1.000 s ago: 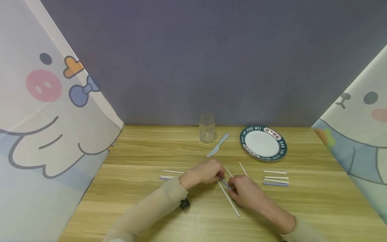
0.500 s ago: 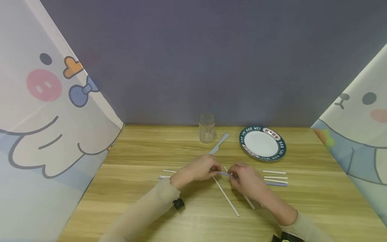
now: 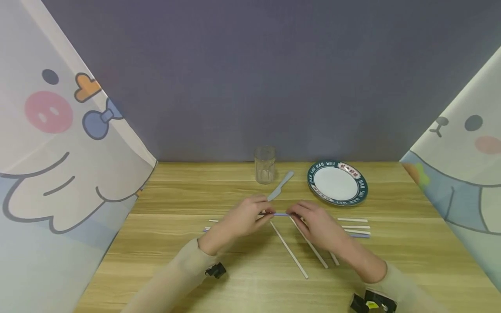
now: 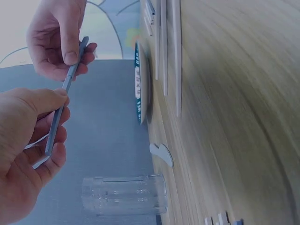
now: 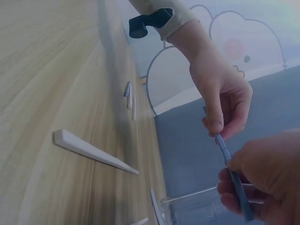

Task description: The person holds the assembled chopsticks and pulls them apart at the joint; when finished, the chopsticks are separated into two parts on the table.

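A thin purple stick spans both hands above the table, roughly level in the head view. My left hand pinches one end between thumb and fingers, and my right hand grips the other. In the left wrist view the stick looks blue-grey, with a faint seam between the two hands. The right wrist view shows the seam too on the stick. Beneath the hands several long white sticks lie slanted on the wood, among them one white stick and another white stick partly under the right hand.
Shorter white sticks and a purple stick lie at the right. A similar group is mostly behind the left forearm. Farther back stand a clear glass, a pale plastic knife and a green-rimmed plate.
Both hands have moved away from me and slightly left with the purple stick. It has turned from slanted to nearly level, and more of the white sticks below shows.
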`<control>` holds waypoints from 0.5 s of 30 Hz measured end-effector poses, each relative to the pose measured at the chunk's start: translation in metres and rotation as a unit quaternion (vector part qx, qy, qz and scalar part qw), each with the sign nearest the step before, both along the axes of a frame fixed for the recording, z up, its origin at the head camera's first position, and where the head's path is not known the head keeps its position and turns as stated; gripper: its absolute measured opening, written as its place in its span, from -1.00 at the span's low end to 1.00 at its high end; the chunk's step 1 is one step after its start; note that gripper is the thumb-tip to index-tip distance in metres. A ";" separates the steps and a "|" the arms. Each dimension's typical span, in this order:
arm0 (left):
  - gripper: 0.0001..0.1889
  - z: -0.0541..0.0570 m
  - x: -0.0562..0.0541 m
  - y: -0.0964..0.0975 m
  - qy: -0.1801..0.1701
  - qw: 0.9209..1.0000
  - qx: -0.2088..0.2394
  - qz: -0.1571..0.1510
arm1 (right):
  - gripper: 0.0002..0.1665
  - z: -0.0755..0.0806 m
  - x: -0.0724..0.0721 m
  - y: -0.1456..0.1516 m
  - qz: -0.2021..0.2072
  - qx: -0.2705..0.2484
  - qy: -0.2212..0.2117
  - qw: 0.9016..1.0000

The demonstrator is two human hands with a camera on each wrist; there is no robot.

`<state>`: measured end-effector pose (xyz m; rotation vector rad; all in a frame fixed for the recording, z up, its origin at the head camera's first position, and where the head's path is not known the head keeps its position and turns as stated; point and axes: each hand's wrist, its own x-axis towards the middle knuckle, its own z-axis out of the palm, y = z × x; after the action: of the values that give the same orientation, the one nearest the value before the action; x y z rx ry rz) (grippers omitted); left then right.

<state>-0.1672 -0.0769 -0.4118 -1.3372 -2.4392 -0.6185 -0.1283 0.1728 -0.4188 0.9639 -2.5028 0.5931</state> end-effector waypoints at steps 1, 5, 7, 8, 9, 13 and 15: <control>-0.95 0.001 0.000 -0.001 0.002 1.000 0.002 -0.001 | -0.80 0.001 0.000 0.000 0.003 0.000 0.002 1.000; -0.96 0.003 0.002 -0.002 0.004 1.000 0.005 -0.003 | -0.80 0.004 -0.002 0.000 0.024 0.005 0.005 1.000; -0.95 0.003 0.002 -0.003 0.002 1.000 0.006 -0.004 | -0.80 0.004 -0.003 0.000 0.035 0.010 0.000 0.999; -0.94 0.004 0.003 -0.004 0.002 1.000 0.006 -0.004 | -0.79 0.004 -0.003 0.001 0.043 0.014 -0.004 0.999; -0.94 0.003 0.003 -0.004 0.001 1.000 0.006 -0.004 | -0.79 0.004 -0.004 0.002 0.048 0.018 -0.007 0.999; -0.95 0.000 0.006 -0.005 0.002 1.000 0.002 -0.003 | -0.77 0.001 -0.003 0.005 0.070 0.028 -0.011 0.997; -0.95 -0.002 0.008 -0.006 -0.002 1.000 0.000 -0.003 | -0.78 -0.001 -0.003 0.006 0.076 0.031 -0.010 0.997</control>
<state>-0.1592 -0.0828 -0.4140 -1.3453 -2.4395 -0.6222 -0.1311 0.1788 -0.4196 1.1863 -2.4941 0.5766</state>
